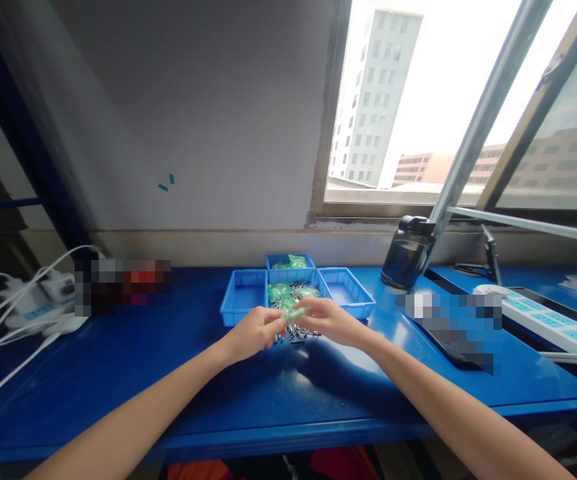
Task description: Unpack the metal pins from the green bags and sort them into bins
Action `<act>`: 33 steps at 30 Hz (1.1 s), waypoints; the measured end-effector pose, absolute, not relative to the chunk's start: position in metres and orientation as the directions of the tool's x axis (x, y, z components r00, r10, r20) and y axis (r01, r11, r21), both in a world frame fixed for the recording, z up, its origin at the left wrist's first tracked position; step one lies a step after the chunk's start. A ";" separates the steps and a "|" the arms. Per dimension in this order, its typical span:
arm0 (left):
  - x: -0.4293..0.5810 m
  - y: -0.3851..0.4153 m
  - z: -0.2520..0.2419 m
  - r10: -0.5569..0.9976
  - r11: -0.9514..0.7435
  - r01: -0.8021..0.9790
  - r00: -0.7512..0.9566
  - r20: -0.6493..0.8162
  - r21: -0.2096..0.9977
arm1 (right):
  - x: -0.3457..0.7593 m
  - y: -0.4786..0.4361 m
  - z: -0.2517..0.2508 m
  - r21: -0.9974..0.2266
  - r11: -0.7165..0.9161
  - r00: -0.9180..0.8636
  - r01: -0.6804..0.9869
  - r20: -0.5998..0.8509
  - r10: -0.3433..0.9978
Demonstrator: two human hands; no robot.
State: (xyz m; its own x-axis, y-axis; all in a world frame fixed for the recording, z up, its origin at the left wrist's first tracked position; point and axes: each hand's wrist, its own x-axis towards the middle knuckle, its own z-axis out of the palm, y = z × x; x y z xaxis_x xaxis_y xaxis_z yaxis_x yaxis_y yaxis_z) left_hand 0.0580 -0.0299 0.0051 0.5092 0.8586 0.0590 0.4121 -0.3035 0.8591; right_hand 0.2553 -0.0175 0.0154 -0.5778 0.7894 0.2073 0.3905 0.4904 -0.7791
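Between my two hands, above the pile of small metal parts, is a small clear plastic bag (296,312) with a green tint. My left hand (254,331) pinches its left side, and my right hand (332,321) grips its right side with bent fingers. Just below them, a heap of small silvery metal parts (298,335) lies on the blue table. Right behind my hands, the middle blue bin (321,285) holds more metal parts and green-tinted bags (281,291). My fingers cover part of the bag and of that bin's front.
Blue bins flank the middle one at left (226,303) and right (363,308); a smaller bin (271,262) with green bags stands behind. At right are a dark bottle (406,253) and a power strip (551,320). White cables (16,310) and plugs lie at left. The table's front edge (268,437) is near me.
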 end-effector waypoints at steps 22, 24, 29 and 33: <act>0.055 -0.029 0.009 0.867 -0.376 0.444 0.478 0.140 0.813 | 0.258 -0.017 0.017 -0.845 0.399 -0.645 0.355 0.087 0.759; 0.055 -0.029 0.009 0.860 -0.377 0.433 0.492 0.135 0.819 | 0.259 -0.017 0.017 -0.854 0.380 -0.644 0.355 0.071 0.761; 0.055 -0.029 0.007 0.866 -0.418 0.476 0.466 0.181 0.774 | 0.259 -0.016 0.014 -0.865 0.357 -0.643 0.352 0.054 0.764; 0.055 -0.029 0.004 0.865 -0.450 0.502 0.452 0.219 0.738 | 0.257 -0.015 0.012 -0.866 0.368 -0.645 0.339 0.070 0.761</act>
State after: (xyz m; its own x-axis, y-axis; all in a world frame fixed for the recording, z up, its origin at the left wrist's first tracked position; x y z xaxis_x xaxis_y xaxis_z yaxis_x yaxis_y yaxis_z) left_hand 0.0551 -0.0290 0.0040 0.4520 0.8646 0.2194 0.5025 -0.4500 0.7383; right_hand 0.2569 -0.0151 0.0124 -0.6454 0.7606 0.0703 0.3391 0.3678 -0.8659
